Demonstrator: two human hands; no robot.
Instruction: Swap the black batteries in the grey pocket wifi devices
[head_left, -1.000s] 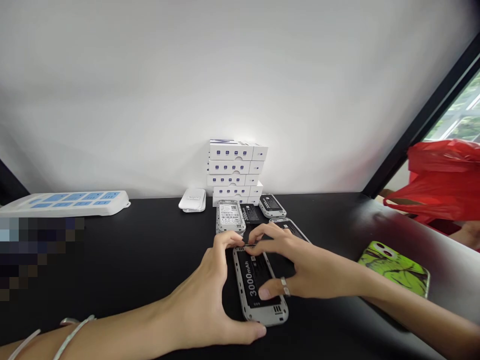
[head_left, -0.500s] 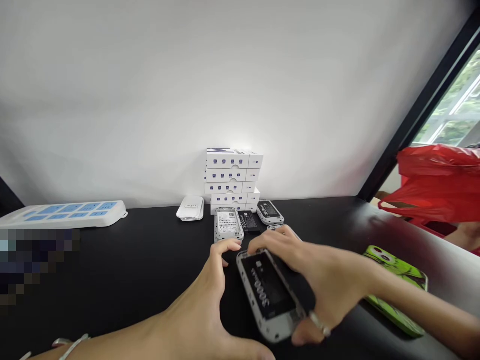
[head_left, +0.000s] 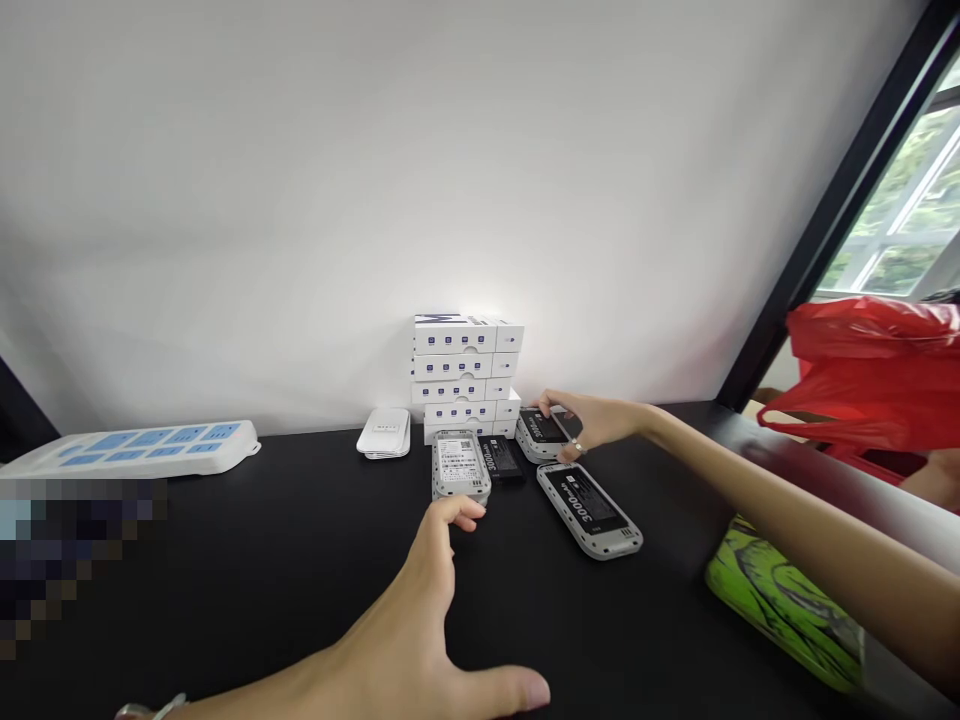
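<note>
- The front device point(head_left: 589, 512), a pale frame around a black battery marked 3000mAh, lies flat on the black table point(head_left: 300, 580), right of centre.
- Its long axis slants from far left to near right; the end with the small dark slots points near and right, and the lettering runs along that axis, reading from the near end towards the far one.
- The rear device point(head_left: 534, 428), with a similar dark battery face, sits just behind it, right of the stacked boxes point(head_left: 466, 390); its long axis slants much the same way, though the hand covers part of it.
- The right hand point(head_left: 596, 422) has hold of the rear device along its right side, fingertips bent over the far end and thumb by the near end, spread about the device's length; whether another piece lies beneath is hard to tell.
- The left hand point(head_left: 412, 630) holds nothing: thumb and fingers stand wide apart in a C, the fingertips near the labelled device point(head_left: 459, 465).
- The labelled device has its long axis pointing almost straight away from the person, its label upward.
- Between it and the rear device lies a loose black battery point(head_left: 501, 460), its lettering running lengthwise from near to far.
- White covers point(head_left: 384, 434) lie stacked left of the boxes.
</note>
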